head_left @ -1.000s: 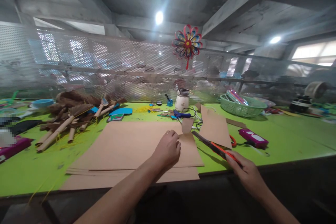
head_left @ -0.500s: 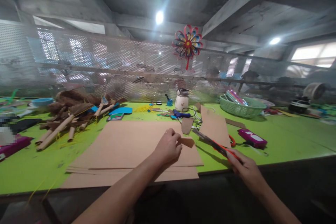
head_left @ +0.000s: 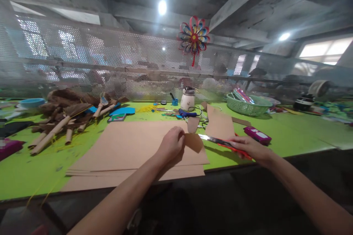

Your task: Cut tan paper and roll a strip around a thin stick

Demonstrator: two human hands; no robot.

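Note:
My left hand (head_left: 173, 142) is closed in a pinch on the raised corner of a brown paper sheet (head_left: 143, 141) on top of a stack. The lifted flap (head_left: 194, 142) tilts up to the right of my fingers. Scissors with red handles (head_left: 212, 139) are gripped in my right hand (head_left: 246, 147), blades pointing left. Their tips meet the flap's right edge; whether they are cutting into it I cannot tell. Another brown paper piece (head_left: 219, 122) lies behind the scissors, beside a small brown scrap (head_left: 193, 125).
Behind the paper stand a white bottle (head_left: 188, 101) and a blue glue gun (head_left: 187, 113) with its cord. A green basket (head_left: 249, 107) and a purple box (head_left: 257, 135) are on the right. Rolled brown tubes (head_left: 52, 136) lie left on the green table (head_left: 33, 176).
The scissors have swung to near level and moved left, so their tips now reach the paper flap. My left hand still holds the flap, which is more raised. The whole view has shifted slightly.

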